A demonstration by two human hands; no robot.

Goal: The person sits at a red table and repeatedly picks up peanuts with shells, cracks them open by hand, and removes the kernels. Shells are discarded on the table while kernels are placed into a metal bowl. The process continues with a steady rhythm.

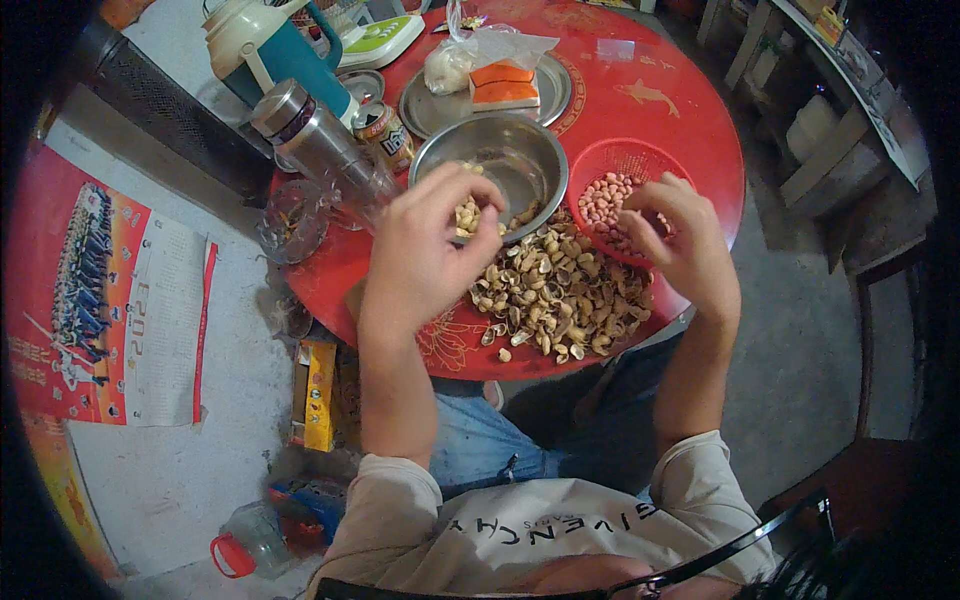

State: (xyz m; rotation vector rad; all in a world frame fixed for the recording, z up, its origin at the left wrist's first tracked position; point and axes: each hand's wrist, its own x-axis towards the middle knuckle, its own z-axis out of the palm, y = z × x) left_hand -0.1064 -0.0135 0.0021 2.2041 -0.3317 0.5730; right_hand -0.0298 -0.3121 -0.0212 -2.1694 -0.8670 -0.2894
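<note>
My left hand point(427, 247) is over the near left rim of a stainless steel bowl point(541, 187). Its fingers curl and the thumb comes close to the forefinger; whether anything is pinched there is hidden. Unshelled peanuts point(468, 216) show inside the bowl beside that hand. Above the right side of a red plastic basket point(634, 154) is my right hand point(686, 232), slightly blurred, thumb and forefinger apart with nothing visible between them. Shelled pink peanuts point(609, 196) lie in the basket, partly covered by this hand. A heap of empty peanut shells point(562, 289) spreads on the red table point(697, 97) between my forearms.
Left of the bowl stand a clear bottle with a metal cap point(319, 139), a drink can point(384, 136), a glass ashtray point(292, 221) and a teal thermos jug point(289, 56). Behind it, a metal tray point(421, 105) carries an orange tissue pack point(505, 84) and a plastic bag point(450, 67).
</note>
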